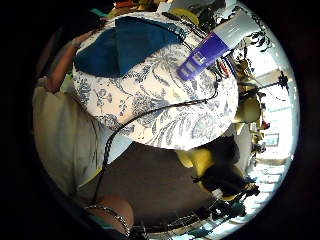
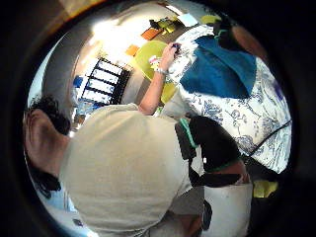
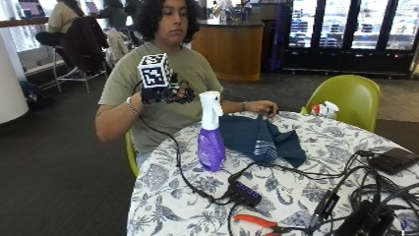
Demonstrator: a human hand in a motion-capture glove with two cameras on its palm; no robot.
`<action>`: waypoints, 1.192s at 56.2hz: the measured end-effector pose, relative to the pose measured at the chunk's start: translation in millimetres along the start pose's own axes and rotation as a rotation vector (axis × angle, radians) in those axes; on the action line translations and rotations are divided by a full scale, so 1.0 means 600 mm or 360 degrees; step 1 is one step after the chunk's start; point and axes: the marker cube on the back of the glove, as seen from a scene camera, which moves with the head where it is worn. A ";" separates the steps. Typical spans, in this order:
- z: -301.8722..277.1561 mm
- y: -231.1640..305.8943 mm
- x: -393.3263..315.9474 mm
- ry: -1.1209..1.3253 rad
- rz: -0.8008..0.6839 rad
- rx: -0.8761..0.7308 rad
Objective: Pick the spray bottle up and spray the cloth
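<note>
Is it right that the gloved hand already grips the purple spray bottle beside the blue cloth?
No. In the outside view the gloved right hand is raised at chest height, clear of the purple spray bottle, which stands untouched beside the blue cloth.

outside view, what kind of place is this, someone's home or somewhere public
Probably a public cafe or canteen, not a home. Behind the round table with the blue floral tablecloth stand glass-door drinks fridges and a curved wooden counter, and other people sit at a ledge in the background.
</note>
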 end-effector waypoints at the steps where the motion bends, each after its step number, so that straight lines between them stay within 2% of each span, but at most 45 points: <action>1: 0.001 0.001 -0.001 0.0001 0.0000 -0.0001; 20: 0.010 0.014 -0.004 -0.0051 0.0091 0.0018; 38: -0.004 0.006 0.048 -0.0250 0.0253 0.0223; 49: -0.008 -0.014 0.113 -0.0539 0.0470 0.0514; 56: -0.012 -0.038 0.165 -0.0937 0.0629 0.0847; 63: -0.004 -0.068 0.212 -0.1327 0.0796 0.1045; 67: 0.004 -0.093 0.236 -0.1418 0.0862 0.1131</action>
